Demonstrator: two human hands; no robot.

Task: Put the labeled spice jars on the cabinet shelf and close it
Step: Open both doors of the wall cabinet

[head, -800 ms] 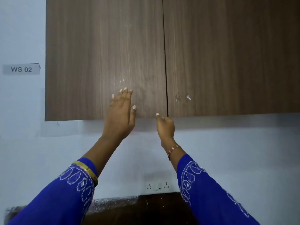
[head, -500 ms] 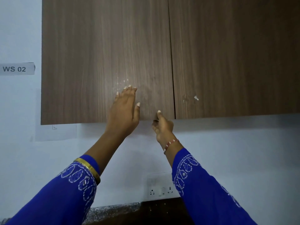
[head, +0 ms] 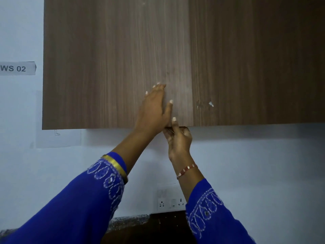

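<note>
Left hand (head: 154,110) flat, fingers spread, on left cabinet door (head: 105,67); right hand (head: 178,136) at 5 o'clock pinches its bottom edge, prob. pulls next.

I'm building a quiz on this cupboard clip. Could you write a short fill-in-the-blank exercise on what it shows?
1. The left hand lies flat against the cabinet's ____ door.
2. The right hand grips that door's ____ edge.
3. The wall label reads WS ____.
4. The sleeves are ____ in colour.

Missing words: left; bottom; 02; blue
</note>
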